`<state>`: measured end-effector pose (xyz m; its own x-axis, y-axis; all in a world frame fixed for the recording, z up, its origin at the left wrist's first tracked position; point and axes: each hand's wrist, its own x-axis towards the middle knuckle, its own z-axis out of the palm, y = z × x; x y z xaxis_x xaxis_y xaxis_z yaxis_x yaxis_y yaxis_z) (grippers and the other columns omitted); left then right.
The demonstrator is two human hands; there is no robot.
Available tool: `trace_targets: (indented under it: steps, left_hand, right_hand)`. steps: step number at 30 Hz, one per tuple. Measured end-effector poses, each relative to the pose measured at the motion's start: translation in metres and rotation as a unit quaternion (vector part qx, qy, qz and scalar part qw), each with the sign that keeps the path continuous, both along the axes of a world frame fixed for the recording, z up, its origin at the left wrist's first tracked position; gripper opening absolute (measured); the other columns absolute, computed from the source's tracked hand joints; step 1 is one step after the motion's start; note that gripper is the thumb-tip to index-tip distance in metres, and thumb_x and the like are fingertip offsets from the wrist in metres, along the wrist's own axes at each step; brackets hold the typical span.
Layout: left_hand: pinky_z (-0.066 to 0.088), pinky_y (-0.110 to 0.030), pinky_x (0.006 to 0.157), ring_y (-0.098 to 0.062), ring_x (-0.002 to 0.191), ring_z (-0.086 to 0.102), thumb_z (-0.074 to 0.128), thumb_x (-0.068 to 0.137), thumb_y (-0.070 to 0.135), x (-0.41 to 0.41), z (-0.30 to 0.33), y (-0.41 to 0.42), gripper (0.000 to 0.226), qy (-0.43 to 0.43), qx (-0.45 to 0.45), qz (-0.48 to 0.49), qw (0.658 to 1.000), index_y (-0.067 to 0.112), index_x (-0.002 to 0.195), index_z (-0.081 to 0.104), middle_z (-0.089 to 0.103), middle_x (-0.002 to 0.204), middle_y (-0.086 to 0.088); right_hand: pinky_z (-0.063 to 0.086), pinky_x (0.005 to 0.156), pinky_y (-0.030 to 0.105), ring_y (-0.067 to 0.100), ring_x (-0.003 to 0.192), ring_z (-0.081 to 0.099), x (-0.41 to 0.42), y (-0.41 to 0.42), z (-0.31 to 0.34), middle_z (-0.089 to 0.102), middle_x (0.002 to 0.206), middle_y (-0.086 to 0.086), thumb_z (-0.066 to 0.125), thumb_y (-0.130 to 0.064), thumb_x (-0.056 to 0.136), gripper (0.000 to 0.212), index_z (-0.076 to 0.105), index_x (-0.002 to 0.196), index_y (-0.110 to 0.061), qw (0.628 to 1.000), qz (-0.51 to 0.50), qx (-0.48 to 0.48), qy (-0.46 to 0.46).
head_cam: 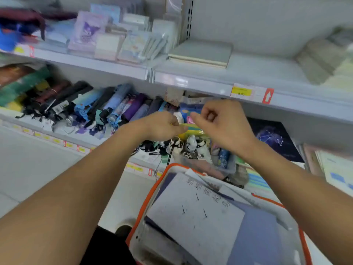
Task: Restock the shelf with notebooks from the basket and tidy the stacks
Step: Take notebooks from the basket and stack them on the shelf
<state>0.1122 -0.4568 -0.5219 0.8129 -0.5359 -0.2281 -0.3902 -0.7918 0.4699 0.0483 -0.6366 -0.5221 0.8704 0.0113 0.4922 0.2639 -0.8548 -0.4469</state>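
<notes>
An orange-rimmed basket [168,169] stands below me with several notebooks in it; the top one is pale lilac [194,215] with handwritten characters. My left hand [162,126] and my right hand [219,125] are raised close together in front of the lower shelf, fingers curled. Between them is a thin yellow-green item [189,127]; whether either hand pinches it is unclear through blur. On the upper shelf [191,81] a grey notebook stack [200,53] lies flat. More pale stacks [324,62] lie at the right.
Folded umbrellas [86,104] fill the lower shelf at left. Small cartoon notebooks [89,33] stand on the upper shelf's left part. A dark starry notebook [275,138] lies on the lower right. A yellow price tag [241,91] is on the shelf edge. White floor [28,165] at left.
</notes>
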Motion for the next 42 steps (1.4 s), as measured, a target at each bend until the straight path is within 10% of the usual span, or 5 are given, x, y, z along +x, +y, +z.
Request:
trace_targets:
  steps: [3,6,15,33,42]
  left_hand:
    - [0.048,-0.034,0.083,-0.02,0.09,0.061,0.049,0.095,0.053,-0.014,-0.014,-0.004,0.038,0.057,0.136,-0.106,0.983,0.018,0.095,0.064,0.062,0.088,0.005]
    - [0.054,-0.032,0.08,-0.013,0.093,0.067,0.05,0.096,0.051,-0.018,-0.022,-0.008,0.036,0.119,0.165,-0.123,0.971,0.018,0.104,0.064,0.067,0.099,0.004]
    - [0.053,-0.034,0.089,-0.013,0.096,0.066,0.049,0.095,0.052,-0.02,-0.019,-0.025,0.031,0.106,0.146,-0.119,0.976,0.024,0.099,0.063,0.067,0.106,0.001]
    - [0.053,-0.036,0.091,-0.011,0.096,0.065,0.048,0.096,0.051,-0.02,-0.02,-0.025,0.03,0.119,0.181,-0.126,0.968,0.027,0.111,0.058,0.066,0.104,0.005]
    - [0.052,-0.034,0.089,-0.01,0.097,0.064,0.048,0.097,0.05,-0.024,-0.017,-0.023,0.032,0.12,0.186,-0.122,0.968,0.026,0.116,0.057,0.064,0.103,0.007]
  right_hand:
    - [0.048,0.072,0.029,0.012,0.085,0.063,-0.051,-0.017,-0.094,0.062,0.081,-0.012,0.079,-0.056,0.073,0.036,0.062,0.087,-0.028,0.917,0.03,-0.091,0.387]
    - [0.049,0.086,0.032,0.022,0.116,0.056,-0.094,-0.037,-0.167,0.06,0.122,-0.001,0.082,-0.07,0.054,0.091,0.057,0.125,-0.02,0.872,-0.063,-0.068,0.481]
    - [0.043,0.098,0.051,0.031,0.129,0.039,-0.097,-0.045,-0.203,0.041,0.134,0.007,0.088,-0.066,0.043,0.117,0.037,0.134,-0.016,0.842,-0.143,-0.101,0.511]
    - [0.046,0.1,0.039,0.035,0.132,0.041,-0.098,-0.052,-0.203,0.035,0.145,0.018,0.094,-0.05,0.052,0.12,0.029,0.141,-0.002,0.844,-0.183,-0.031,0.503]
    - [0.047,0.077,0.032,0.02,0.097,0.058,-0.099,-0.063,-0.199,0.06,0.107,0.004,0.089,-0.058,0.055,0.078,0.058,0.107,-0.008,0.824,-0.13,-0.01,0.551]
